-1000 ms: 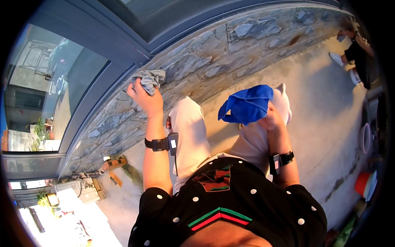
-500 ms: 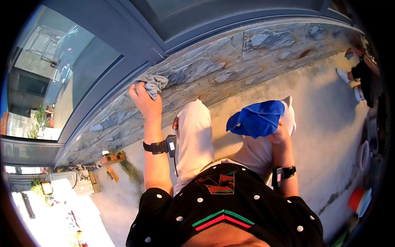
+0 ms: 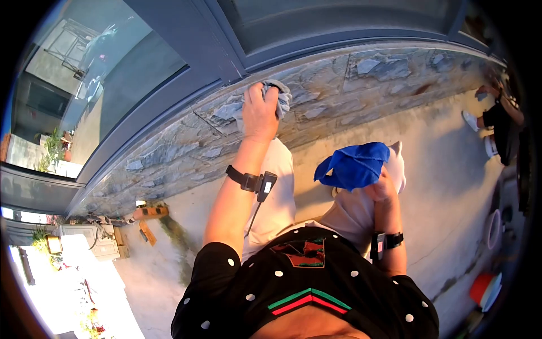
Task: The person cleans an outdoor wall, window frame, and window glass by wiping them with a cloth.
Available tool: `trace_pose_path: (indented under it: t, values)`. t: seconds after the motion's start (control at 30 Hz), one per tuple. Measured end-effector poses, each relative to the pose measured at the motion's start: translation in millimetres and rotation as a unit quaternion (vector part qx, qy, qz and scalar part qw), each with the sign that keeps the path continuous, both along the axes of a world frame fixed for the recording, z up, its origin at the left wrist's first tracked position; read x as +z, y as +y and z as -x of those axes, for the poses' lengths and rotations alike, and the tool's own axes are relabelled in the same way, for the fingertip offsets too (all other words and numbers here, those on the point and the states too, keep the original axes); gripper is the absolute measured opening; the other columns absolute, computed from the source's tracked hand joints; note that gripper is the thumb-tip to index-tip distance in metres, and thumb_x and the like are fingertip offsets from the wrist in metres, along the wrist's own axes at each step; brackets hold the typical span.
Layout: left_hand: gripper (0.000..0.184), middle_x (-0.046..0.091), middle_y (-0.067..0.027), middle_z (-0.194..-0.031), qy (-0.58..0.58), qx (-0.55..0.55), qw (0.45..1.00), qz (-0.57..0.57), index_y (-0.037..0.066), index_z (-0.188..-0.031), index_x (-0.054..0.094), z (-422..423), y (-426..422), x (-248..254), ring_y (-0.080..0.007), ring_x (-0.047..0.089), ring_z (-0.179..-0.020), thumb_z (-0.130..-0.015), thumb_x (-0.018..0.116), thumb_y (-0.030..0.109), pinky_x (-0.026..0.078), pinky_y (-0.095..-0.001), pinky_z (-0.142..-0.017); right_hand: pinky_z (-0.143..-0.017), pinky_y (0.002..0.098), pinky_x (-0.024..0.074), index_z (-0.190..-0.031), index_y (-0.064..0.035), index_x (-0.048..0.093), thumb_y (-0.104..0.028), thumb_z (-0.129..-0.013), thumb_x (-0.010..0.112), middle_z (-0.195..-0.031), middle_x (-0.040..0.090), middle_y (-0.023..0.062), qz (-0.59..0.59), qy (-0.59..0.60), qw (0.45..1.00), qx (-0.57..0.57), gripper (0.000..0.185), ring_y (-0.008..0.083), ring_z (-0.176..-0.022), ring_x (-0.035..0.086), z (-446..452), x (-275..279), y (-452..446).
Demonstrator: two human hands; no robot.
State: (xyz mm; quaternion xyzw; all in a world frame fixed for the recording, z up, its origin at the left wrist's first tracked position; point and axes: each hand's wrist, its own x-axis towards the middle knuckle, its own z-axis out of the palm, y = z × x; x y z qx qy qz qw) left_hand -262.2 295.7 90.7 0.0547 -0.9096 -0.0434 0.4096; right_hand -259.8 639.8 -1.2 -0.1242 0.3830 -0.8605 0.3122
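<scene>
My left hand (image 3: 261, 113) is closed around a crumpled grey cloth (image 3: 285, 97), which lies against the top of the stone-faced wall (image 3: 316, 93) just below the window frame. On the right, over my knee, my right hand (image 3: 385, 186) grips a blue cloth (image 3: 357, 165) that hangs in loose folds. Part of the right hand's fingers is hidden behind the blue fabric. Each wrist wears a black strap with a small box.
A grey-framed window (image 3: 113, 90) rises above the wall at the left. Another person (image 3: 499, 116) in dark clothes is at the far right. A red bucket (image 3: 483, 288) stands at the lower right, and an orange-brown object (image 3: 151, 212) lies on the ground at left.
My left hand has moved right and slightly up along the top of the wall with the grey cloth. The right hand and blue cloth have barely shifted.
</scene>
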Motion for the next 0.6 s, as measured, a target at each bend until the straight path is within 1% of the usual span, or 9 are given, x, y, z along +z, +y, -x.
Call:
trace_pose_path:
  t: [0.03,0.13,0.27,0.3,0.37,0.5,0.57,0.6]
  values:
    - [0.037,0.048,-0.0165,-0.111,-0.019,-0.031,0.999,-0.003,0.010,-0.102,0.059,2.0,0.9,-0.7,-0.0382,0.051,-0.102,-0.068,0.068,0.001,0.048,-0.0441,-0.082,-0.095,0.0379,0.0476,-0.121,0.0010,0.057,-0.015,-0.084,0.069,-0.116,0.064,0.0106,-0.002,0.003,1.000,0.002,0.042,0.0219,-0.107,0.062,-1.2,-0.6,-0.7]
    - [0.040,0.049,-0.0168,-0.111,0.006,-0.013,1.000,-0.001,0.010,-0.103,0.058,-14.1,-17.1,1.2,-0.0383,0.051,-0.103,-0.066,0.070,0.001,0.048,-0.0443,-0.083,-0.096,0.0395,0.0474,-0.124,0.0005,0.054,-0.016,-0.085,0.069,-0.119,0.062,0.0113,0.021,-0.005,1.000,-0.010,0.045,0.0232,-0.109,0.061,-6.0,0.7,-1.6]
    - [0.048,0.048,-0.0190,-0.114,0.045,0.095,0.994,-0.030,0.010,-0.107,0.055,-60.3,-65.8,8.7,-0.0410,0.050,-0.108,-0.064,0.074,0.003,0.047,-0.0459,-0.085,-0.095,0.0399,0.0483,-0.124,0.0004,0.054,-0.016,-0.084,0.069,-0.119,0.062,0.0116,0.034,-0.006,0.999,-0.003,0.045,0.0240,-0.108,0.061,-8.1,4.2,-2.3]
    - [0.048,0.048,-0.0190,-0.114,0.043,0.098,0.994,-0.028,0.010,-0.107,0.055,-72.9,-78.9,7.5,-0.0410,0.050,-0.108,-0.064,0.074,0.003,0.047,-0.0459,-0.085,-0.094,0.0395,0.0488,-0.123,0.0004,0.055,-0.016,-0.084,0.069,-0.118,0.063,0.0115,0.029,-0.011,1.000,0.005,0.044,0.0236,-0.107,0.061,-6.6,2.4,-3.2]
    - [0.041,0.047,-0.0191,-0.114,0.044,0.157,0.985,-0.051,0.008,-0.106,0.052,-92.2,-95.8,5.6,-0.0408,0.049,-0.107,-0.071,0.071,0.005,0.043,-0.0462,-0.089,-0.093,0.0391,0.0493,-0.121,0.0003,0.056,-0.016,-0.084,0.070,-0.117,0.063,0.0112,0.021,-0.009,1.000,0.009,0.043,0.0232,-0.106,0.062,-3.4,1.3,-4.9]
    - [0.041,0.047,-0.0193,-0.114,0.055,0.183,0.980,-0.059,0.007,-0.106,0.052,-97.8,-97.8,2.7,-0.0407,0.049,-0.107,-0.071,0.071,0.006,0.043,-0.0459,-0.089,-0.090,0.0381,0.0500,-0.119,-0.0002,0.058,-0.016,-0.082,0.072,-0.114,0.065,0.0105,0.002,-0.008,1.000,0.007,0.043,0.0220,-0.104,0.063,0.5,-3.4,-7.0]
    - [0.042,0.048,-0.0188,-0.114,0.071,0.165,0.984,-0.008,0.010,-0.107,0.054,-87.9,-90.3,2.0,-0.0414,0.050,-0.107,-0.070,0.074,0.007,0.047,-0.0465,-0.083,-0.090,0.0383,0.0500,-0.119,-0.0003,0.058,-0.016,-0.081,0.072,-0.114,0.065,0.0106,-0.002,-0.009,1.000,0.008,0.044,0.0220,-0.104,0.063,0.2,2.3,-7.8]
    - [0.042,0.048,-0.0188,-0.114,0.072,0.164,0.984,-0.009,0.010,-0.107,0.054,-79.2,-83.1,3.4,-0.0414,0.050,-0.107,-0.070,0.074,0.007,0.047,-0.0465,-0.083,-0.090,0.0385,0.0500,-0.119,-0.0004,0.057,-0.016,-0.081,0.073,-0.114,0.065,0.0106,-0.006,-0.009,1.000,0.009,0.044,0.0221,-0.104,0.063,-0.4,6.1,-9.0]
